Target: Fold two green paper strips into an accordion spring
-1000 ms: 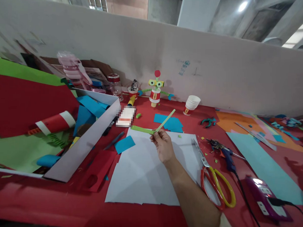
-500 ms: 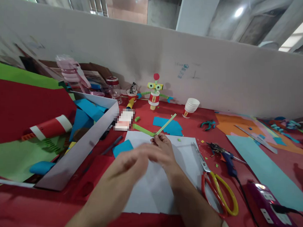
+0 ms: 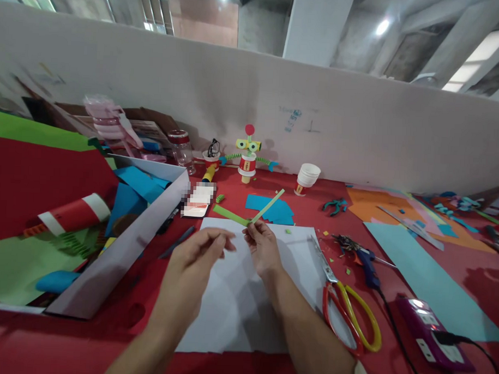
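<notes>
In the head view, my right hand (image 3: 263,250) pinches two green paper strips (image 3: 231,215) where they meet at an angle. The wider strip points left, and the narrower, paler one slants up to the right. To the left hovers my left hand (image 3: 198,261), fingers loosely curled and a little apart, no object visible in it. It is near the strips but not touching them. Both hands are above a white sheet of paper (image 3: 228,322) on the red table.
Large scissors (image 3: 347,313), a glue gun (image 3: 367,267) and a purple power socket (image 3: 434,338) lie to the right. A white-walled box (image 3: 128,253) of craft pieces stands left. Behind are a paper-cup figure (image 3: 247,164), stacked cups (image 3: 307,178) and blue paper (image 3: 273,211).
My left hand came into view from below, crossed near the right wrist, then drew back left beside the strips. My right hand keeps its pinch. The camera view has shifted slightly.
</notes>
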`<state>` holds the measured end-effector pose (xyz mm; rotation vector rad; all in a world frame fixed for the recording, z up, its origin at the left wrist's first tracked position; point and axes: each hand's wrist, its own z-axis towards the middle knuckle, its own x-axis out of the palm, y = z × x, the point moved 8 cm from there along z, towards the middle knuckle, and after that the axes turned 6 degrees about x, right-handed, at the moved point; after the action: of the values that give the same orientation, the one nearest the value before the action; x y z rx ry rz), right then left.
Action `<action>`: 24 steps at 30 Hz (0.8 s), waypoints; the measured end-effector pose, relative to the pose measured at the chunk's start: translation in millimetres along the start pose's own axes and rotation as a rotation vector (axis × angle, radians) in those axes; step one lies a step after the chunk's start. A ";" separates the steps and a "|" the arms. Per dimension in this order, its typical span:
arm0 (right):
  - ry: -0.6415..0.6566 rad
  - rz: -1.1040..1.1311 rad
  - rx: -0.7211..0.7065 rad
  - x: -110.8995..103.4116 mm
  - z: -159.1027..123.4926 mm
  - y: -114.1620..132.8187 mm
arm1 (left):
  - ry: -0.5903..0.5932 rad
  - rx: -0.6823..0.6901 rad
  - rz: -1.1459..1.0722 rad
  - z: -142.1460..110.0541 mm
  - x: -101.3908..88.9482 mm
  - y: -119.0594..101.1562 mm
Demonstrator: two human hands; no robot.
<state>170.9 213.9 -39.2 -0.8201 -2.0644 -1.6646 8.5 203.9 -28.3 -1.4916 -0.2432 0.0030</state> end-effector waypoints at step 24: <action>0.024 -0.104 -0.072 5.7 -2.2 5.9 | 0.110 -0.072 -0.124 15.3 47.4 5.9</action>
<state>170.2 213.8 -30.8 -0.7218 -2.0736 -1.8047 53.2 226.6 -25.6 -1.5413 -0.2489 -0.1881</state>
